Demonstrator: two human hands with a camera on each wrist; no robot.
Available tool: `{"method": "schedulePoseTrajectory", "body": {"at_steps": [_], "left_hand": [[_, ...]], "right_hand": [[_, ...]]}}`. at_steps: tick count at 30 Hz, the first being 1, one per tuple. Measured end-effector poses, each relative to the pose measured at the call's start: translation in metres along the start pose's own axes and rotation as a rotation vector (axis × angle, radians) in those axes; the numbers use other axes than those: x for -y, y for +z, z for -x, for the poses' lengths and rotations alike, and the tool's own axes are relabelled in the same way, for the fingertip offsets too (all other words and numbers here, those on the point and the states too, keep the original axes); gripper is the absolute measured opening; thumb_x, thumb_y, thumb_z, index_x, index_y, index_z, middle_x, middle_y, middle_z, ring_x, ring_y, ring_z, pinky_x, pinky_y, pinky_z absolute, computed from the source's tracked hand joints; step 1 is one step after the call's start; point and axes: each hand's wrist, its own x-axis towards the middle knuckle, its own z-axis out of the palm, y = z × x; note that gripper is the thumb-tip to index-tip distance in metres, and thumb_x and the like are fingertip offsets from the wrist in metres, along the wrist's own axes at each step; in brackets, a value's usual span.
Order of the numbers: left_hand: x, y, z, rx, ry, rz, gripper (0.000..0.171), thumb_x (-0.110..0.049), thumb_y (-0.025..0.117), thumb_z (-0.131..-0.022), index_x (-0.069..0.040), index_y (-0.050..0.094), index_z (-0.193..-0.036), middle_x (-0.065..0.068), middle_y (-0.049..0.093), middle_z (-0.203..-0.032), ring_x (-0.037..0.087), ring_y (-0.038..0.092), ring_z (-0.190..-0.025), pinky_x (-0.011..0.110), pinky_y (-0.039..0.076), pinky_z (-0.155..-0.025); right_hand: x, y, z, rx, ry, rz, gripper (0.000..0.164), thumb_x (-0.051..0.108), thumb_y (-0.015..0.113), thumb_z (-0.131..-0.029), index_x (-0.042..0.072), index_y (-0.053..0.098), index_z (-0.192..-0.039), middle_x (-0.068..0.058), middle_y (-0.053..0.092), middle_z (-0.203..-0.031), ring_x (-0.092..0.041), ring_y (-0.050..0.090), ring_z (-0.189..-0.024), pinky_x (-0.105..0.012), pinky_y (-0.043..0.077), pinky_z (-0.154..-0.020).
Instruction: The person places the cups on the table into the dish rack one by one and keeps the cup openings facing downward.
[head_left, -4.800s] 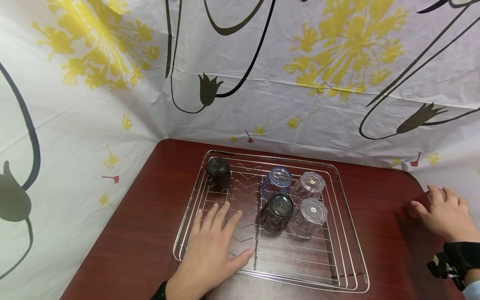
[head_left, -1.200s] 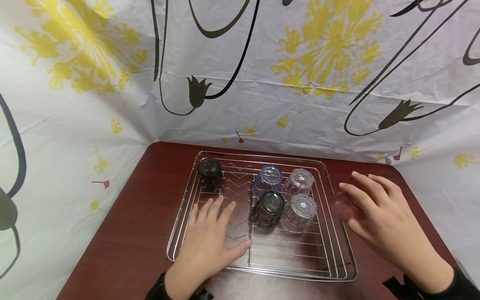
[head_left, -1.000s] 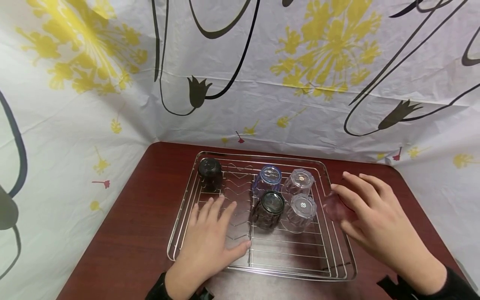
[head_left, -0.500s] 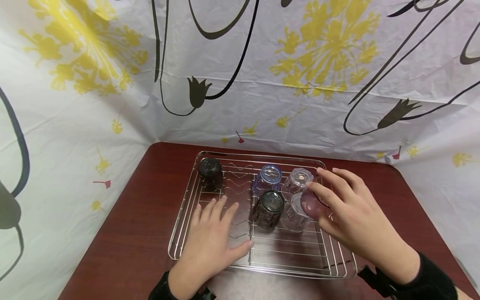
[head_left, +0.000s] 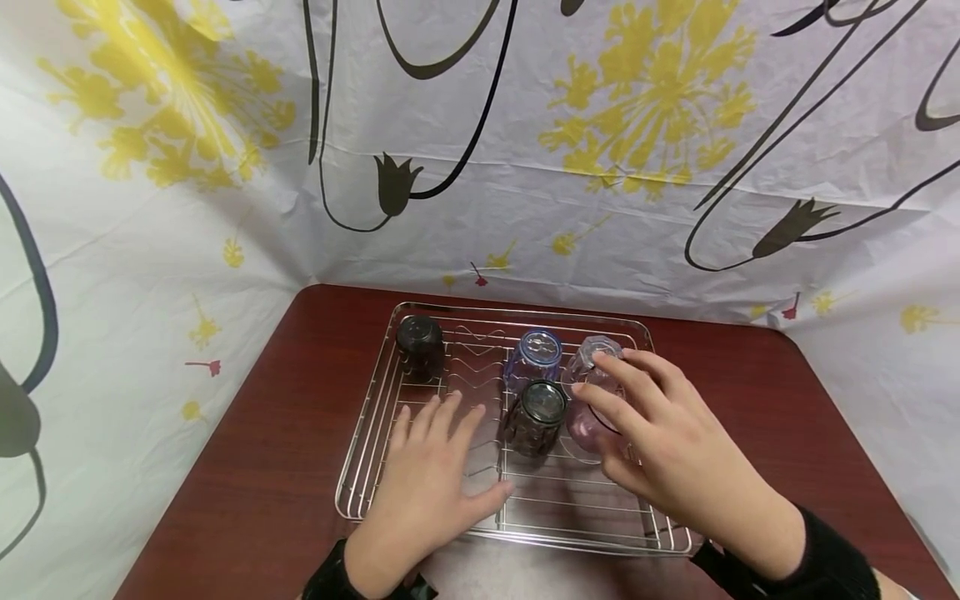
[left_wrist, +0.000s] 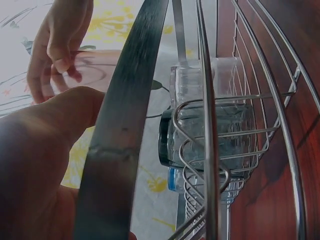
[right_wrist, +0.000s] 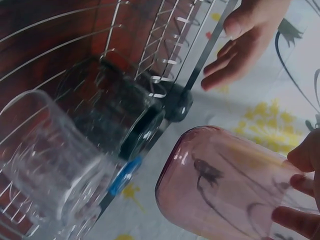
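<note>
My right hand holds a pink see-through glass above the right half of the wire rack. The fingers lie near the glass's open end, and its rounded base faces the rack. Upside down in the rack are a blue-rimmed glass, a smoky dark glass and a clear faceted glass. A second clear glass is mostly hidden behind the pink one in the head view. My left hand, fingers spread, lies over the rack's front left part, holding nothing.
A black glass stands upside down in the rack's back left corner. Wavy wire dividers run down the rack. Under it is a reddish-brown table, with a patterned white cloth behind and at the sides.
My right hand brought the pink glass from the table's right side leftward over the rack, in front of the clear glasses. My left hand stays nearly where it was.
</note>
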Motion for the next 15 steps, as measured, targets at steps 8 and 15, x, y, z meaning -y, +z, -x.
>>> {"method": "schedulePoseTrajectory", "body": {"at_steps": [8, 15], "left_hand": [[-0.001, 0.001, 0.001, 0.0, 0.011, 0.01, 0.091, -0.08, 0.059, -0.077, -0.022, 0.049, -0.147, 0.012, 0.044, -0.154, 0.037, 0.041, -0.141, 0.065, 0.026, -0.115], [-0.003, 0.003, 0.0, -0.013, 0.028, 0.035, 0.09, -0.078, 0.061, -0.077, -0.022, 0.049, -0.147, 0.011, 0.045, -0.153, 0.036, 0.042, -0.14, 0.065, 0.026, -0.115]], "right_hand": [[0.016, 0.005, -0.009, 0.016, -0.021, -0.026, 0.042, 0.028, 0.042, -0.094, 0.012, 0.069, -0.122, -0.018, 0.061, -0.132, -0.045, 0.054, -0.118, -0.053, 0.042, -0.1], [0.027, 0.011, -0.011, 0.023, -0.047, -0.057, 0.041, 0.027, 0.042, -0.095, 0.014, 0.068, -0.124, -0.017, 0.06, -0.134, -0.044, 0.054, -0.121, -0.05, 0.04, -0.104]]}}
